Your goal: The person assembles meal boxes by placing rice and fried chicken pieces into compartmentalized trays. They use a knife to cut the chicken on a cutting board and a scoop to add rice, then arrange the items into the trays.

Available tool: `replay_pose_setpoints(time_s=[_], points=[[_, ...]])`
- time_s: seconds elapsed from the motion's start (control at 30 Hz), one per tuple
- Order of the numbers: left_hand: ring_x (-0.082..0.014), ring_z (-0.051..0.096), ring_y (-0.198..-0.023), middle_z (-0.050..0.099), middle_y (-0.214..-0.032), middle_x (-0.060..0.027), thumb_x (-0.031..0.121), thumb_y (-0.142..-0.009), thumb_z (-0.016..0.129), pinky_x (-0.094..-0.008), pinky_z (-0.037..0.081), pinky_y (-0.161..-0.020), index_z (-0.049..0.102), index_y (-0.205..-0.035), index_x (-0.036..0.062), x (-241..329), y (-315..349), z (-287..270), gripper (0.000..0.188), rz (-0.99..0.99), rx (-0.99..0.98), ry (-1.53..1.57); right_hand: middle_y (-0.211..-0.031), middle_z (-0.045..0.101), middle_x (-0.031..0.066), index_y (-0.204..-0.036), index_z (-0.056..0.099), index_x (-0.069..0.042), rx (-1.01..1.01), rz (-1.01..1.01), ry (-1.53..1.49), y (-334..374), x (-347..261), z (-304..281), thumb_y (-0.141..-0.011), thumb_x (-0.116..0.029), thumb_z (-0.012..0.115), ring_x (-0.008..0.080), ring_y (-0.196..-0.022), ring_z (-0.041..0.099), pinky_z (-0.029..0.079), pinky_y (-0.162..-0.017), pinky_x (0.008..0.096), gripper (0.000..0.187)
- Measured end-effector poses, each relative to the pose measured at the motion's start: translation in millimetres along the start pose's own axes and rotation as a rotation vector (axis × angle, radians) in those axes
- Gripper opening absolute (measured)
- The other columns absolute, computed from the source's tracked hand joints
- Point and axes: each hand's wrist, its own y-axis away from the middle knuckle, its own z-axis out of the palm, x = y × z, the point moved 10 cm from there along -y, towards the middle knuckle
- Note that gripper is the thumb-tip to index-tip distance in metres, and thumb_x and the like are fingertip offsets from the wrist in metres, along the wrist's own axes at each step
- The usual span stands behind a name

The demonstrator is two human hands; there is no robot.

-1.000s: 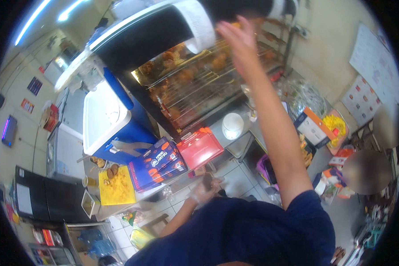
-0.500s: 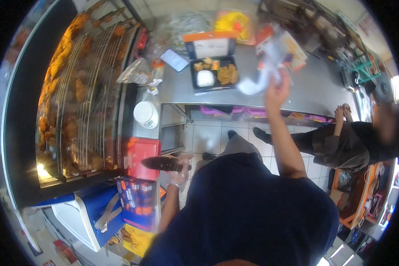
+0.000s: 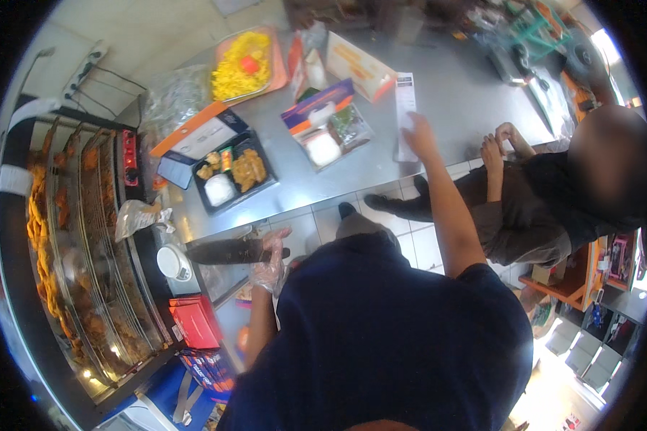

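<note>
My left hand (image 3: 267, 267), in a clear plastic glove, is closed round the dark handle of a broad-bladed knife (image 3: 223, 251). The blade points left, in front of the counter's near edge. My bare right hand (image 3: 420, 138) reaches over the counter and grips the right edge of a long white paper receipt (image 3: 405, 100), which lies on the metal. Left of the receipt is an open meal box (image 3: 322, 147) with white rice and a plastic-wrapped item. Farther left stands another open black meal box (image 3: 239, 176) with rice and fried pieces.
A tray of yellow food (image 3: 243, 66) stands at the back. At left are a glass-sided warming cabinet (image 3: 86, 266), a white round-lidded tub (image 3: 174, 261) and red boxes (image 3: 196, 321). A phone (image 3: 174, 172) lies beside the black box. A co-worker (image 3: 517, 172) stands at right.
The view has swung right. The receipt, raised and blurred before, now lies on the counter under my right hand. The second meal box has come into plain sight. My left hand keeps the knife.
</note>
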Motion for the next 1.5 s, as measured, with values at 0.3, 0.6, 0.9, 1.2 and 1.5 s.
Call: replay_pose_setpoints(time_s=[0.3,0.6,0.9,1.2,1.5], points=[[-0.0226,0.056,-0.109,0.065,-0.112,-0.0088,0.032,-0.100,0.045,-0.0375,0.039,-0.099,0.067,-0.109,0.0052,47,-39,48,0.036,-0.021,0.005,-0.071,-0.138,0.045,0.0090,-0.127,0.056,-0.016,-0.269,-0.178,0.197,28,-29,-14,-0.073,-0.039,0.071,0.0338,-0.122,0.041,0.032,-0.103,0.0490,0.061],[-0.0215,0.059,-0.108,0.064,-0.112,-0.0110,0.027,-0.099,0.049,-0.0356,0.042,-0.097,0.064,-0.110,0.0027,36,-63,55,0.030,-0.093,-0.016,0.140,-0.130,0.049,0.0108,-0.129,0.055,-0.011,-0.405,0.037,0.263,9,-36,-20,-0.070,-0.044,0.075,0.0311,-0.119,0.045,0.036,-0.099,0.0464,0.070],[-0.0159,0.059,-0.076,0.065,-0.082,-0.0077,0.025,-0.096,0.057,-0.0321,0.046,-0.072,0.066,-0.103,-0.0004,5,-55,51,0.028,-0.418,0.015,0.267,-0.117,0.053,0.0082,-0.130,0.053,-0.012,-0.430,-0.313,0.411,-26,-42,4,-0.081,-0.031,0.068,0.0263,-0.107,0.053,0.044,-0.089,0.0423,0.054],[-0.0240,0.063,-0.071,0.066,-0.076,-0.0146,0.036,-0.089,0.062,-0.0383,0.047,-0.068,0.066,-0.092,-0.0021,-25,-50,38,0.038,-0.593,0.099,-0.313,-0.117,0.053,0.0145,-0.124,0.051,-0.004,-0.304,-0.153,0.140,2,-26,-7,-0.078,-0.022,0.069,0.0335,-0.108,0.051,0.042,-0.092,0.0445,0.053],[-0.0347,0.060,-0.100,0.062,-0.106,-0.0245,0.030,-0.091,0.057,-0.0411,0.045,-0.090,0.052,-0.122,-0.0076,-2,-84,65,0.049,-0.395,0.270,-0.379,-0.116,0.057,0.0115,-0.110,0.058,-0.007,-0.085,0.023,0.074,27,-32,-33,-0.074,-0.019,0.071,0.0331,-0.110,0.049,0.039,-0.095,0.0445,0.040]])
